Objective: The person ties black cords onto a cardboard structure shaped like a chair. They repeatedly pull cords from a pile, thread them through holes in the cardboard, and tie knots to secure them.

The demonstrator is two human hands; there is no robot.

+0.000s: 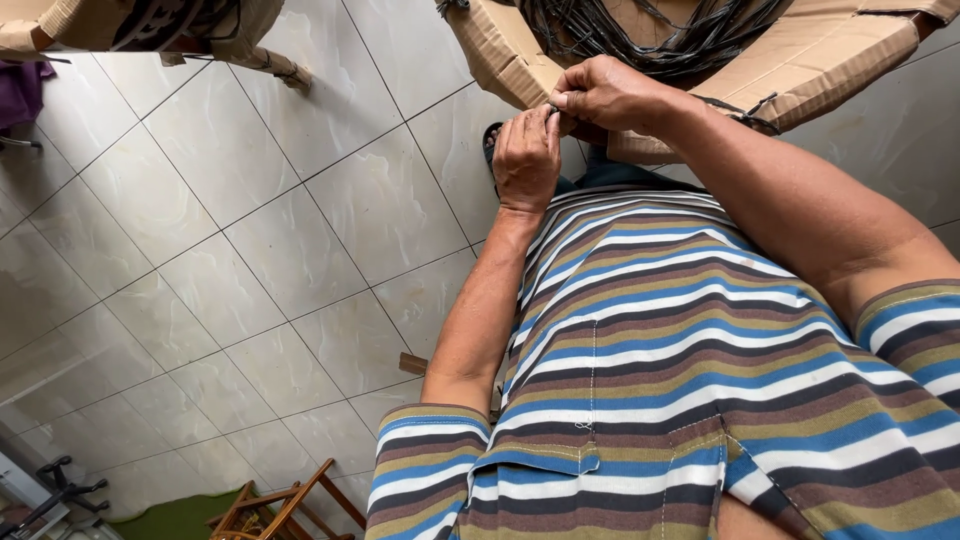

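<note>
A small dark piece (553, 108), thin and hard to make out, is pinched between the two hands at about 12 o'clock in the view; what it is exactly cannot be told. The left hand (527, 160) is held with its back to the camera, its fingers curled narrow and closed on the piece from below. The right hand (608, 95) is placed just above it, touching it, with thumb and fingertips pressed together on the same piece.

Directly behind the hands, from 12 to 1 o'clock, an open cardboard box (820, 60) is seen, brown, with a corrugated, slightly crumpled surface and bent flaps. It is filled with a tangled bundle of black cords (650, 30), thin and smooth; one loose strand (745, 110) hangs over the flap beside the right wrist.

From 3 to 6 o'clock the view is taken up by a striped shirt (680, 380) of soft knitted cloth, in blue, white, brown and olive bands, with a stitched pocket.

The floor (250, 250) at 9 o'clock is covered with glossy pale tiles, marbled, with dark joints. A wooden chair frame (285, 505) is seen at 7 o'clock, and another cardboard box (150, 25) at 11 o'clock.
</note>
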